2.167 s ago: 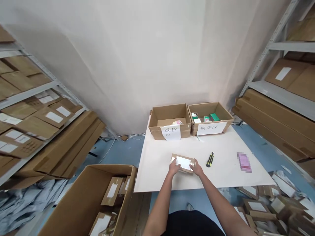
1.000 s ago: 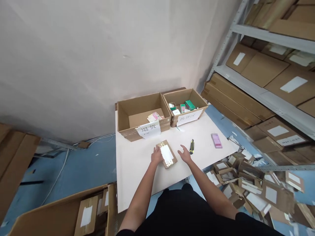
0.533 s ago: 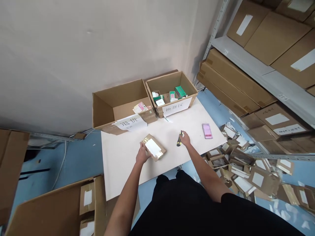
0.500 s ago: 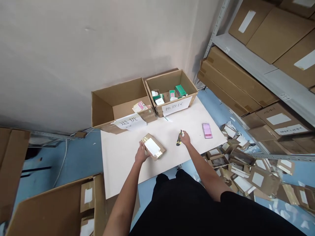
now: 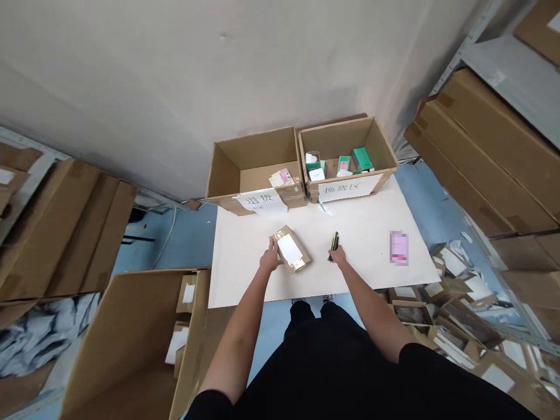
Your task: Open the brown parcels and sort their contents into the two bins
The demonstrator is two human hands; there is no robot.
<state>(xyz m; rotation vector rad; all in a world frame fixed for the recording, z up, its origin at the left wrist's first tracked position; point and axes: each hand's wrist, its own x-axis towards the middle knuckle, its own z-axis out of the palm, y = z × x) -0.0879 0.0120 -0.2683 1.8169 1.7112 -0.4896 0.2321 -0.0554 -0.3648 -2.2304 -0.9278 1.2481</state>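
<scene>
A small brown parcel (image 5: 292, 251) with a white label lies on the white table (image 5: 363, 233). My left hand (image 5: 271, 258) rests against the parcel's left edge, fingers curled on it. My right hand (image 5: 338, 255) is closed round the near end of a black and yellow utility knife (image 5: 334, 243) that lies on the table right of the parcel.
Two open cardboard boxes with paper signs stand at the table's back: the left box (image 5: 256, 172) holds a few cards, the right box (image 5: 345, 157) small green and white packs. A pink item (image 5: 399, 248) lies at the right. A big parcel carton (image 5: 144, 344) stands left; loose parcels (image 5: 455, 315) litter the floor right.
My right hand left the parcel, reached right and closed on the utility knife. My left hand stayed on the parcel, which turned slightly. The camera swung about.
</scene>
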